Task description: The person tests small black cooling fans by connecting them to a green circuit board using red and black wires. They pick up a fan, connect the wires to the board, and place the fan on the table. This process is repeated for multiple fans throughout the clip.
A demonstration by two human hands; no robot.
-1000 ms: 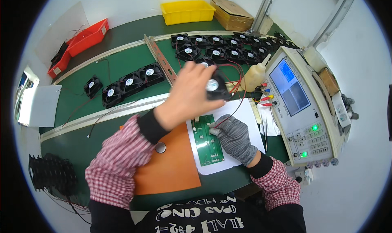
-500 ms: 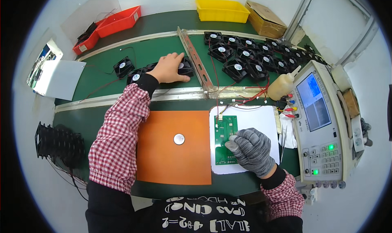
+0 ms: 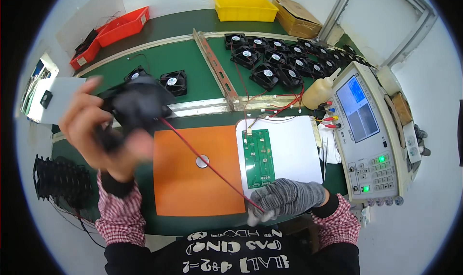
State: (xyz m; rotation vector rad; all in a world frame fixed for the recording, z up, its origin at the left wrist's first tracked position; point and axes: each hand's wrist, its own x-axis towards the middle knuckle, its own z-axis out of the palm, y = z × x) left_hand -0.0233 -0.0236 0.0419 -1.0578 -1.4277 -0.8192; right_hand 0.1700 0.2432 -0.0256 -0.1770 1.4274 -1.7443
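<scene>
Reference centre: orange sheet (image 3: 197, 193) on desk (image 3: 164, 227).
- Left hand (image 3: 89, 130), ten o'clock, bare, blurred: clamped round black fan piece (image 3: 141, 104); single or double, cannot tell. Held above the desk.
- Red lead (image 3: 222, 177): taut, running from fan piece at eleven toward four o'clock, across the sheet.
- Right hand (image 3: 289, 198), gloved grey, four o'clock: fingers closed on the lead's end. Hands well apart.
- Green circuit board (image 3: 259, 158), three o'clock: lying on white sheet (image 3: 299, 154).
- Loose black fans (image 3: 276, 56), one o'clock: in rows.
- Bench instrument (image 3: 371, 149), three o'clock: screen lit.
</scene>
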